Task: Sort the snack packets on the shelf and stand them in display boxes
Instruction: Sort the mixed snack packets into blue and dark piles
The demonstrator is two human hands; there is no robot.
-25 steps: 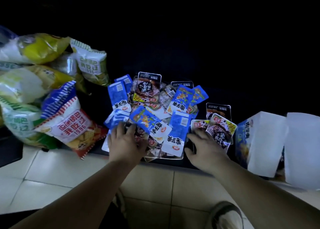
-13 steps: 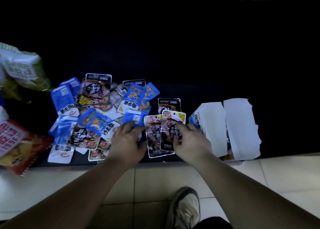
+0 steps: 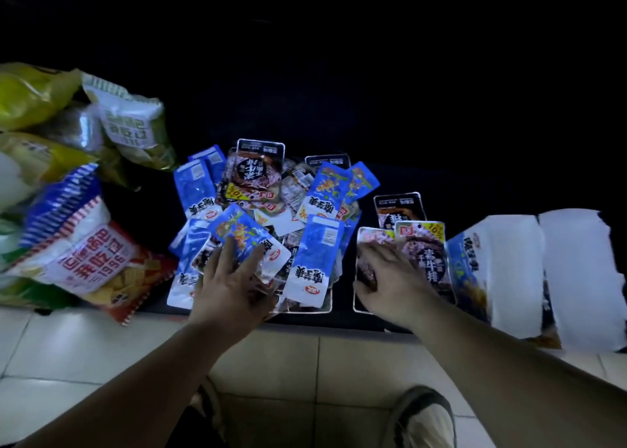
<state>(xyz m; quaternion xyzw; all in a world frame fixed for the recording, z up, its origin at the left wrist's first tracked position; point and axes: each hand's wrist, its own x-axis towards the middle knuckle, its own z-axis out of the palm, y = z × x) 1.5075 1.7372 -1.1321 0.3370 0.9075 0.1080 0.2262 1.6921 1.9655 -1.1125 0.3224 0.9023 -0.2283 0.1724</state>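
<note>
Packets lie heaped in a loose pile on the dark shelf, blue ones and dark ones crossing over each other, none of them standing. The person's left hand is flat on the near side of the heap, released, with the fingers spread and their tips pressing on a tilted blue packet. Just to the right of that hand, another blue packet with a white end lies lengthwise on top of the pile. Apart from the heap, to its right, three dark packets make a small group of their own: two side by side at the front, the left one and the right one, with a third poking out behind them. The right hand lies over the front pair, mostly on the left one, but it is blurred, so I cannot tell whether it grasps the packet or only rests on it. Right beside this group stands a blue display box, its torn white flaps folded open toward the shelf's right end. At the far left, big crisp bags are stacked against each other, a red and white one at the front, a white and green one and a yellow one behind. Below the shelf edge is pale tiled floor and the toe of a shoe.
</note>
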